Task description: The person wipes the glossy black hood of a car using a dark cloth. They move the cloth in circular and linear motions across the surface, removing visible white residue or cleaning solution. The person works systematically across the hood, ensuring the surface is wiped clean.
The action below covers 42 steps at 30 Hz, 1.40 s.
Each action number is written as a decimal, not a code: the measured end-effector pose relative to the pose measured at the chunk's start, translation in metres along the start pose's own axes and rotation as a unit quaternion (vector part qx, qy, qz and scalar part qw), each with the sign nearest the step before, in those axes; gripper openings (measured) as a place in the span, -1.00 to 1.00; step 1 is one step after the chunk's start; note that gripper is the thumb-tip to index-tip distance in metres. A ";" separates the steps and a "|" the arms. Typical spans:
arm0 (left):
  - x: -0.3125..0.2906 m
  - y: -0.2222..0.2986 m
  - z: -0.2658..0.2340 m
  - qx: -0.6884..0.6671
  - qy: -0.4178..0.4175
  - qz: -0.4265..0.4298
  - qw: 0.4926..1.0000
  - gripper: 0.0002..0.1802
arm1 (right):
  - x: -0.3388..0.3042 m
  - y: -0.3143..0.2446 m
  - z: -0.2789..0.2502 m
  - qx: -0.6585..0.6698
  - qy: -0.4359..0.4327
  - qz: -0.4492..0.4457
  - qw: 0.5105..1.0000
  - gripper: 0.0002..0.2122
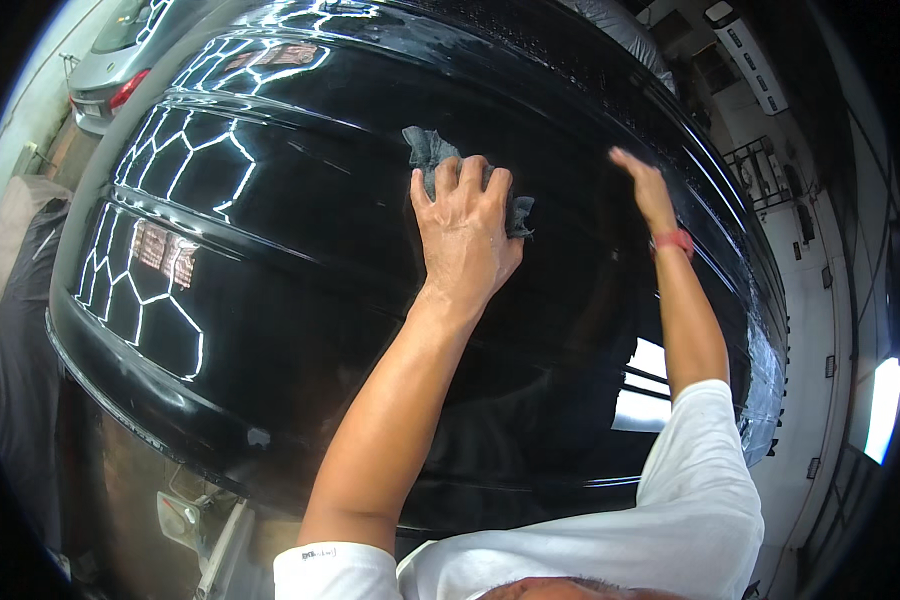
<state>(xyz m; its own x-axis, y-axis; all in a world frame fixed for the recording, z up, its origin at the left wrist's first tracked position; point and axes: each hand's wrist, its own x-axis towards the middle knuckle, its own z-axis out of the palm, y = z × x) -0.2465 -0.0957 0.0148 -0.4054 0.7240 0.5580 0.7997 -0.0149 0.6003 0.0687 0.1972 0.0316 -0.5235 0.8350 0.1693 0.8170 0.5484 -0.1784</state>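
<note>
Beneath my left hand (465, 225) is a crumpled dark grey cloth (430, 150), its ends sticking out past my fingers on both sides. The fingers are bent over the cloth and press it against a large glossy black car roof (310, 300). Further right, my right hand (645, 185) is seen nearly edge-on, fingers stretched out and nothing in it. A red band (673, 241) circles that wrist. Whether the right palm touches the roof I cannot tell.
Long ridges run across the black roof, which mirrors hexagonal lights (185, 165). Clear plastic sheeting (763, 375) covers its right edge. A silver car (105, 75) stands at the far left. Below it hangs a dark cover (30, 300). White equipment (185, 520) is at the lower left.
</note>
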 end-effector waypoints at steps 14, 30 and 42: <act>0.003 -0.007 -0.011 0.028 0.002 0.031 0.999 -0.50 | 0.015 -0.038 0.012 -0.053 0.031 -0.097 0.993 -0.51; 0.007 -0.019 -0.020 0.066 -0.006 0.072 0.995 -0.52 | 0.107 -0.157 0.067 -0.010 0.001 -0.111 0.994 -0.44; 0.001 -0.005 -0.003 0.061 -0.020 0.044 0.997 -0.49 | 0.128 -0.133 0.080 -0.182 0.009 -0.038 0.983 -0.49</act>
<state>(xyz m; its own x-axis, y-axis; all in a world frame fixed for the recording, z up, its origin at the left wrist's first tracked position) -0.2525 -0.0973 0.0142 -0.3152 0.7500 0.5815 0.8805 0.0026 0.4740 -0.1262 0.2344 -0.0009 -0.5839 0.7900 0.1871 0.8104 0.5534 0.1924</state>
